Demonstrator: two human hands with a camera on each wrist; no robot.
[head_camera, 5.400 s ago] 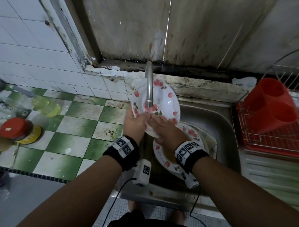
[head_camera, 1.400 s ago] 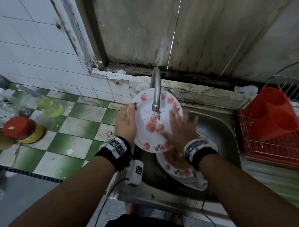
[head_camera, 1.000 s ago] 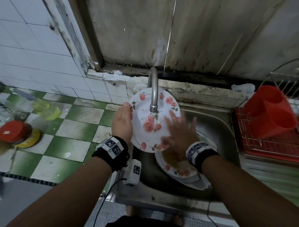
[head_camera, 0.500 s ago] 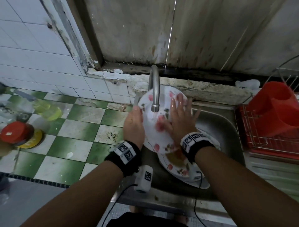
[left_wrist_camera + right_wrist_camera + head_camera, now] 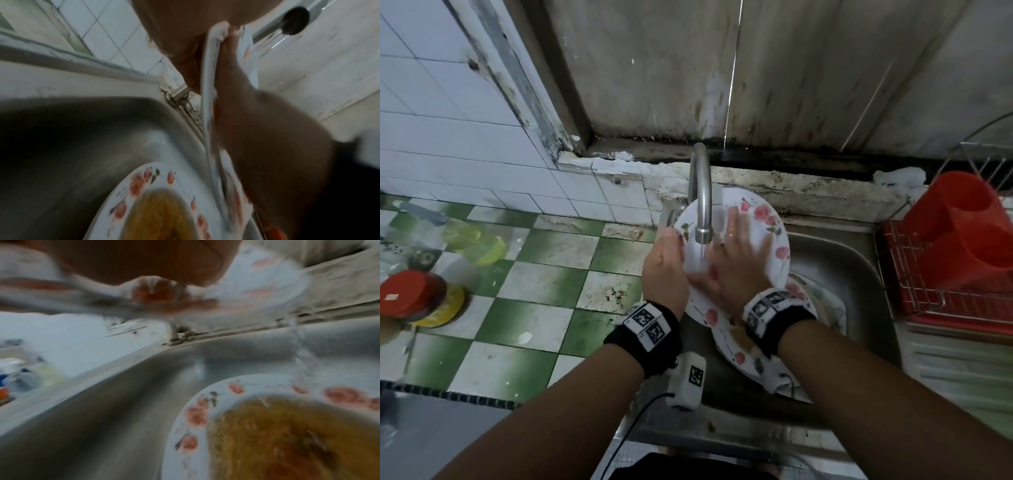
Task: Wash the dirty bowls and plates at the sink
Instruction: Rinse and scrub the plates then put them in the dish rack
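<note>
The steel sink (image 5: 835,260) was crowded: a floral plate (image 5: 774,240) stood tilted on edge over the basin's left half, directly beneath the faucet (image 5: 700,192), whose stream ran onto its face. Its far rim came close to the back ledge, and its lower rim hung just above a stack of dirty plates (image 5: 743,346) lying in the basin, the top one smeared with brown residue. Open basin remained only to the right of the stack, toward the red dish rack (image 5: 959,246) beside the sink. To the left lay the green-and-white tiled counter (image 5: 544,284), with a yellow-liquid bottle (image 5: 472,240) and a red-lidded jar (image 5: 407,294) well apart from the sink.

The left hand (image 5: 664,263) gripped the plate's left rim, thumb over the front, fingers curled behind, as the left wrist view showed. The right hand (image 5: 736,260) lay flat on the plate's face, fingers spread and straight, pressing under the water, gripping nothing.
</note>
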